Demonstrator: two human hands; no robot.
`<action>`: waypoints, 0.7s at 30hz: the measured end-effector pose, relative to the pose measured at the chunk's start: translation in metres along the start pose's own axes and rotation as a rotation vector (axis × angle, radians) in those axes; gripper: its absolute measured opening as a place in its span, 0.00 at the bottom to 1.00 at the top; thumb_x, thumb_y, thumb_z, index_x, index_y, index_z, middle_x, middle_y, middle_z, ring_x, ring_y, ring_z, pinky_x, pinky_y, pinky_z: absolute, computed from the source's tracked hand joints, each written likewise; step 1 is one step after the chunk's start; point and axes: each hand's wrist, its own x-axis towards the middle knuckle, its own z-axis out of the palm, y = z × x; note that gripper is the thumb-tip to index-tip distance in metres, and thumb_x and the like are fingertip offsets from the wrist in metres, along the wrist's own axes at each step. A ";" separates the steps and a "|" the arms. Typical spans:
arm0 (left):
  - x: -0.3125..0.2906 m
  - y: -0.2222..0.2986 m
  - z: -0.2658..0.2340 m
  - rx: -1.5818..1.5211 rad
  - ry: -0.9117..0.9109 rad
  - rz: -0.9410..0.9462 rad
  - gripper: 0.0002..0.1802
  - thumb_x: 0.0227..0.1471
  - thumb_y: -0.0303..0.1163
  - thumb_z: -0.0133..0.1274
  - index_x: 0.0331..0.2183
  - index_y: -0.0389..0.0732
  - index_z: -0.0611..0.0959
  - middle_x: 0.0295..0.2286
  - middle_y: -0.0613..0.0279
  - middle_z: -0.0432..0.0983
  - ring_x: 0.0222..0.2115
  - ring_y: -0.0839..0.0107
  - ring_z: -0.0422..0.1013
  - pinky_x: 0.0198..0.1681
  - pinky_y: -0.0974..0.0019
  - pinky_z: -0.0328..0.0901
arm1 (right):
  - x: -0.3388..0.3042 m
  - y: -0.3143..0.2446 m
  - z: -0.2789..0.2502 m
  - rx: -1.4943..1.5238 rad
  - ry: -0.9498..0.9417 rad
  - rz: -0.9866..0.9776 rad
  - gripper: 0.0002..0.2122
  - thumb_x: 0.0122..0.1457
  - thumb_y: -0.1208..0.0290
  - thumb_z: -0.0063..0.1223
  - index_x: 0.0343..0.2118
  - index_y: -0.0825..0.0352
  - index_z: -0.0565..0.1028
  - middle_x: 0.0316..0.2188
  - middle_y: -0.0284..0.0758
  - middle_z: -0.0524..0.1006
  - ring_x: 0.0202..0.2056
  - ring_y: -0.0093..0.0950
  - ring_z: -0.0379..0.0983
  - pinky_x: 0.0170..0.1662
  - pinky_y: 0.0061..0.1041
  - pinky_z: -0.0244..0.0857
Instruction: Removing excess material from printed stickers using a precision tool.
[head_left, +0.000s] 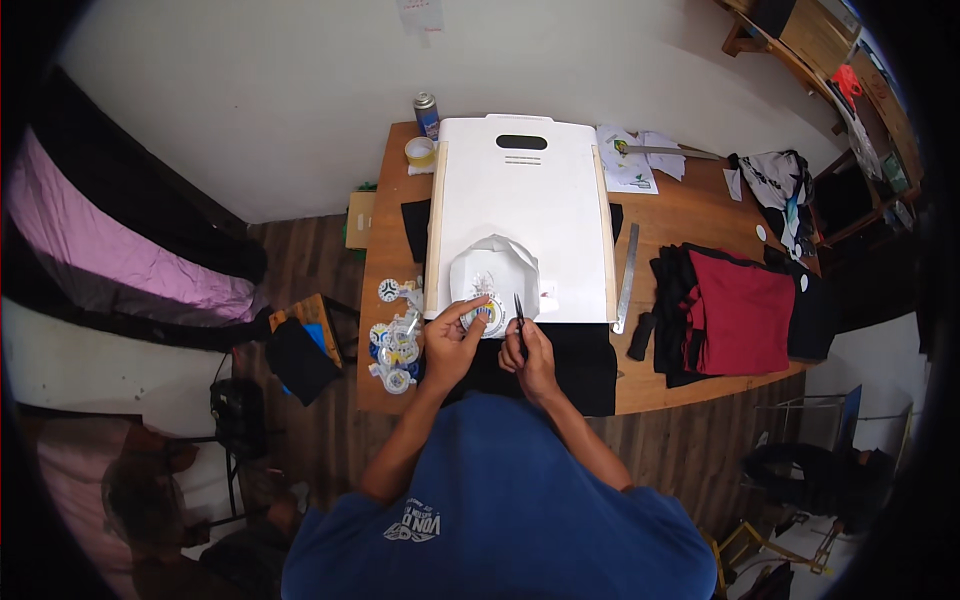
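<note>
My left hand [452, 346] pinches a round white printed sticker [494, 322] with a coloured emblem, thumb on top. In my right hand [534, 364] is a pair of dark scissors [520, 318], its points facing away from me and just right of the sticker. Both hands are over the near edge of a white board [575, 220] with an oval handle slot. Beyond the sticker, an open white paper container [528, 262] stands on the board with small clear scraps inside. Several round printed stickers [398, 350] lie in a loose pile left of my left hand.
The wooden table [645, 200] bears a steel ruler [627, 280] and folded red and black cloth [740, 310] at right. Printed sheets [630, 172] lie at the back right. A spray can [427, 115] and a tape roll [420, 152] stand back left. Black fabric [580, 370] lies under the board.
</note>
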 end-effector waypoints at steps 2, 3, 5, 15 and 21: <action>0.002 -0.008 -0.004 0.002 -0.003 -0.006 0.14 0.53 0.17 0.52 0.44 0.28 0.78 0.39 0.56 0.75 0.40 0.75 0.71 0.42 0.76 0.66 | 0.002 0.006 -0.004 -0.023 0.004 -0.006 0.17 0.69 0.58 0.29 0.34 0.67 0.65 0.12 0.26 0.54 0.13 0.17 0.47 0.19 0.19 0.47; 0.002 -0.009 -0.005 0.002 -0.003 -0.008 0.14 0.53 0.17 0.52 0.44 0.28 0.78 0.39 0.56 0.75 0.40 0.75 0.71 0.42 0.76 0.66 | 0.003 0.008 -0.005 -0.019 -0.006 -0.003 0.16 0.69 0.59 0.29 0.35 0.67 0.66 0.13 0.26 0.54 0.13 0.17 0.47 0.19 0.18 0.47; 0.002 -0.011 -0.006 -0.028 -0.001 -0.026 0.14 0.53 0.17 0.52 0.44 0.28 0.78 0.39 0.56 0.75 0.40 0.75 0.71 0.42 0.76 0.66 | 0.004 0.011 -0.006 -0.015 -0.015 0.001 0.16 0.69 0.59 0.30 0.36 0.67 0.66 0.13 0.25 0.54 0.14 0.16 0.48 0.19 0.18 0.47; 0.001 -0.007 -0.006 0.047 -0.043 -0.021 0.14 0.53 0.17 0.52 0.44 0.27 0.78 0.36 0.57 0.76 0.37 0.78 0.71 0.39 0.79 0.66 | 0.005 0.015 -0.007 -0.044 -0.061 -0.005 0.15 0.69 0.61 0.30 0.33 0.66 0.66 0.12 0.25 0.54 0.13 0.16 0.48 0.19 0.17 0.47; 0.001 -0.016 -0.008 0.062 -0.045 -0.029 0.14 0.52 0.16 0.52 0.44 0.27 0.78 0.37 0.56 0.76 0.38 0.77 0.72 0.40 0.79 0.66 | 0.006 0.018 -0.011 -0.085 -0.095 -0.017 0.15 0.69 0.58 0.31 0.33 0.66 0.64 0.13 0.26 0.54 0.13 0.18 0.48 0.19 0.19 0.48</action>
